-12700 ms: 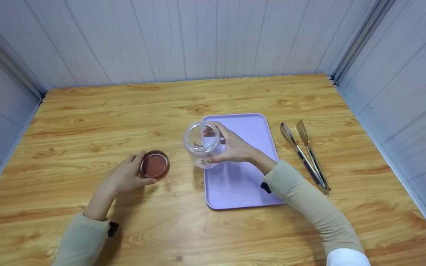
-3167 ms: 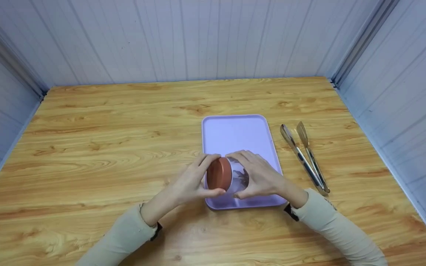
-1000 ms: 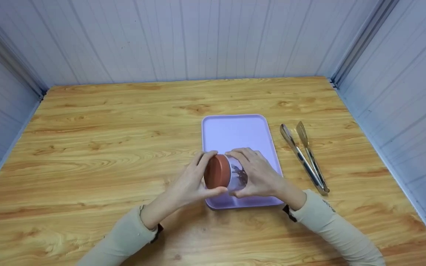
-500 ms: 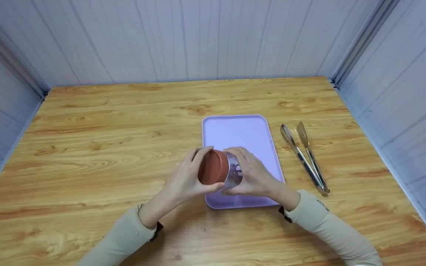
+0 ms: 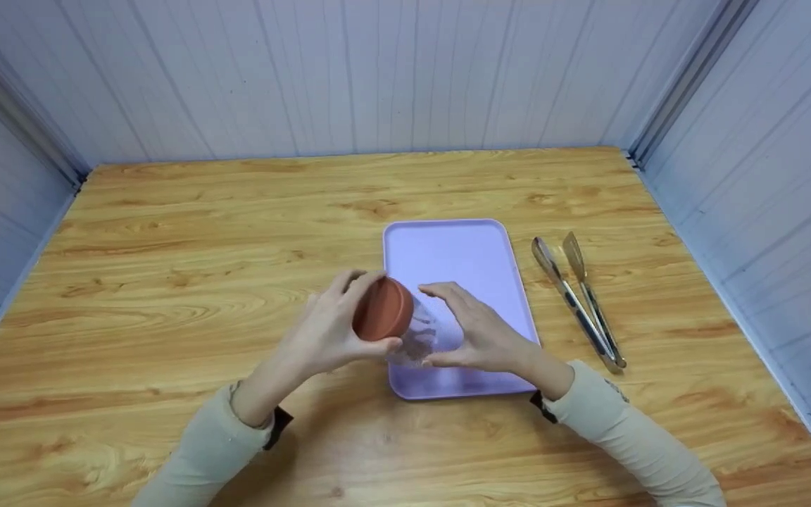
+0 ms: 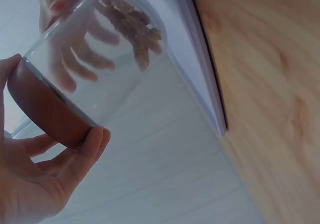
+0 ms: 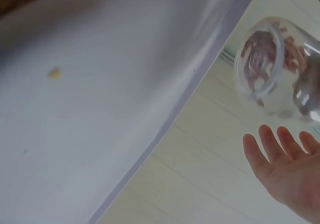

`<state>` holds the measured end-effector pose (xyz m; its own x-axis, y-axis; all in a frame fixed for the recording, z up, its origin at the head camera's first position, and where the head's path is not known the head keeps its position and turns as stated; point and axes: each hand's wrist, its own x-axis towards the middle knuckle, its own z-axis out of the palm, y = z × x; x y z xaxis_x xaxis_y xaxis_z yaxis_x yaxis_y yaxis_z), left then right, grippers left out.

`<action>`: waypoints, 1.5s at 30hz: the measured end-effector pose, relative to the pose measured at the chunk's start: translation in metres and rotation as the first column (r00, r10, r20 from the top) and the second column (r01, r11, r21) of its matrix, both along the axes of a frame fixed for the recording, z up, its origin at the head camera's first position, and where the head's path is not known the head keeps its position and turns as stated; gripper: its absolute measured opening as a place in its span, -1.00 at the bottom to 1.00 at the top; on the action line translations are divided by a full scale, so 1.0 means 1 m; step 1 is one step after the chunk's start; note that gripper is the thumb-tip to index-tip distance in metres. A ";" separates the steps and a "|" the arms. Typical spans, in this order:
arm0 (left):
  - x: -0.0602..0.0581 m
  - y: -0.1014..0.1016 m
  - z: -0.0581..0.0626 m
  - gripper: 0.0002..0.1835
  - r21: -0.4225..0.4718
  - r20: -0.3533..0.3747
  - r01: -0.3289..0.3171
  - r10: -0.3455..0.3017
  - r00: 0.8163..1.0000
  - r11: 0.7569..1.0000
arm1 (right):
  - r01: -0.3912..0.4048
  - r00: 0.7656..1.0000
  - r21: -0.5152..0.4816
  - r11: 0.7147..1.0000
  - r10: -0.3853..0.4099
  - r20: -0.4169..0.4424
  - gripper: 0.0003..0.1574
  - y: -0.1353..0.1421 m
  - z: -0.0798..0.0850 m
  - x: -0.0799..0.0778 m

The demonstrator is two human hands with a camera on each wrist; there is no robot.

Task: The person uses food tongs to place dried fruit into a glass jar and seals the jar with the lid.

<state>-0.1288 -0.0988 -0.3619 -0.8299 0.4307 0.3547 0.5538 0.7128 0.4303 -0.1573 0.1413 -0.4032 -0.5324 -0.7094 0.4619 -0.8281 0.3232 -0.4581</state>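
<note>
My left hand (image 5: 328, 324) grips the reddish-brown lid (image 5: 383, 310) of a clear jar (image 5: 421, 327), fingers and thumb around its edge. The jar is held tilted above the lilac tray's left side, lid toward the left. Through its wall in the left wrist view, several brown dried pieces (image 6: 132, 27) lie gathered at the bottom end. My right hand (image 5: 483, 334) stands beside the jar's bottom end with fingers spread and thumb apart. In the right wrist view, its straight fingers (image 7: 272, 149) are separated from the jar by a gap.
The lilac tray (image 5: 448, 246) lies on the wooden table (image 5: 201, 282), with a small yellowish crumb (image 7: 54, 73) on its surface in the right wrist view. Metal tongs (image 5: 581, 303) with dark grips rest right of the tray. Panelled walls (image 5: 349, 77) enclose the table's back and sides.
Long before, the lid was off in my left hand and my right held the jar. Over the last second, the lidded jar has shifted left with my left hand; my right hand has let go.
</note>
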 end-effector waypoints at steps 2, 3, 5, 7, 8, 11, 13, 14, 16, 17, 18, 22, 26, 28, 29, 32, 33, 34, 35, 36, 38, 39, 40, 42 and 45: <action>-0.001 -0.007 0.006 -0.14 -0.029 0.011 -0.015 0.015 1.000 0.999 | -0.002 1.000 0.002 1.000 0.002 -0.016 0.09 0.005 0.002 0.000; -0.001 -0.011 0.009 -0.14 -0.045 0.013 -0.024 0.024 1.000 0.999 | -0.003 1.000 0.004 1.000 0.003 -0.025 0.08 0.008 0.003 0.000; -0.003 -0.019 0.015 -0.14 -0.086 0.016 -0.041 0.043 0.999 0.995 | -0.003 0.999 0.006 1.000 0.003 -0.035 0.05 0.013 0.005 -0.001; -0.004 -0.026 0.019 -0.13 -0.122 0.015 -0.053 0.055 0.998 0.991 | 0.001 0.999 0.008 1.000 -0.001 -0.041 0.02 0.019 0.007 -0.001; -0.005 -0.030 0.020 -0.13 -0.137 0.014 -0.059 0.061 0.998 0.989 | 0.004 0.999 0.009 1.000 -0.003 -0.044 0.01 0.022 0.008 -0.001; -0.008 -0.040 0.021 -0.14 -0.178 0.025 -0.068 0.073 0.997 0.982 | 0.023 0.998 0.009 1.000 -0.022 -0.055 -0.03 0.031 0.009 -0.002; -0.010 -0.046 0.021 -0.13 -0.192 0.040 -0.075 0.084 0.996 0.978 | 0.039 0.998 0.007 0.999 -0.039 -0.058 -0.04 0.036 0.011 -0.002; -0.011 -0.048 0.020 -0.13 -0.198 0.044 -0.081 0.092 0.995 0.977 | 0.048 0.997 0.004 0.999 -0.047 -0.064 -0.06 0.039 0.012 -0.003; -0.013 -0.052 0.019 -0.13 -0.207 0.049 -0.087 0.100 0.994 0.974 | 0.066 0.995 0.003 0.998 -0.066 -0.074 -0.07 0.044 0.014 -0.003; -0.014 -0.054 0.018 -0.13 -0.210 0.049 -0.090 0.102 0.994 0.973 | 0.077 0.994 0.002 0.997 -0.076 -0.082 -0.08 0.047 0.015 -0.003; -0.015 -0.055 0.018 -0.12 -0.214 0.049 -0.092 0.105 0.993 0.973 | 0.090 0.992 0.004 0.996 -0.089 -0.094 -0.09 0.050 0.016 -0.004; -0.019 -0.060 0.015 -0.12 -0.225 0.061 -0.081 0.096 0.993 0.971 | 0.173 0.969 0.023 0.985 -0.166 -0.181 -0.14 0.060 0.017 -0.006; -0.022 -0.062 0.012 -0.13 -0.242 0.081 -0.071 0.093 0.992 0.968 | 0.276 0.929 0.056 0.960 -0.251 -0.272 -0.18 0.071 0.014 -0.008; -0.022 -0.062 0.011 -0.13 -0.251 0.081 -0.070 0.093 0.992 0.965 | 0.327 0.907 0.072 0.942 -0.292 -0.303 -0.19 0.076 0.012 -0.010; -0.023 -0.062 0.010 -0.13 -0.256 0.080 -0.069 0.092 0.993 0.964 | 0.352 0.897 0.077 0.933 -0.313 -0.313 -0.19 0.079 0.011 -0.010; -0.024 -0.062 0.008 -0.12 -0.260 0.078 -0.066 0.089 0.993 0.963 | 0.414 0.872 0.085 0.906 -0.368 -0.322 -0.19 0.088 0.008 -0.012; -0.024 -0.062 0.007 -0.12 -0.259 0.078 -0.064 0.087 0.993 0.964 | 0.431 0.866 0.088 0.898 -0.384 -0.321 -0.18 0.091 0.007 -0.012; -0.024 -0.062 0.006 -0.12 -0.260 0.079 -0.063 0.086 0.993 0.964 | 0.440 0.863 0.087 0.894 -0.394 -0.316 -0.18 0.094 0.007 -0.013; -0.024 -0.063 0.006 -0.12 -0.258 0.079 -0.061 0.084 0.993 0.964 | 0.450 0.859 0.089 0.888 -0.404 -0.314 -0.18 0.097 0.006 -0.014; -0.024 -0.063 0.005 -0.12 -0.258 0.080 -0.060 0.084 0.993 0.964 | 0.458 0.856 0.091 0.884 -0.412 -0.312 -0.18 0.100 0.005 -0.014; -0.025 -0.063 0.004 -0.11 -0.259 0.080 -0.061 0.084 0.993 0.964 | 0.473 0.849 0.099 0.875 -0.423 -0.316 -0.17 0.106 0.004 -0.016; -0.025 -0.064 0.003 -0.11 -0.258 0.080 -0.059 0.083 0.993 0.964 | 0.479 0.846 0.100 0.872 -0.428 -0.317 -0.16 0.108 0.003 -0.016; -0.025 -0.064 0.002 -0.11 -0.256 0.079 -0.060 0.083 0.993 0.965 | 0.485 0.843 0.101 0.869 -0.434 -0.320 -0.15 0.111 0.002 -0.017; -0.026 -0.065 0.001 -0.11 -0.246 0.081 -0.063 0.085 0.993 0.967 | 0.499 0.836 0.109 0.859 -0.445 -0.319 -0.14 0.116 0.001 -0.018; -0.027 -0.066 -0.001 -0.12 -0.225 0.091 -0.067 0.090 0.992 0.972 | 0.526 0.829 0.134 0.840 -0.472 -0.300 -0.12 0.123 0.000 -0.019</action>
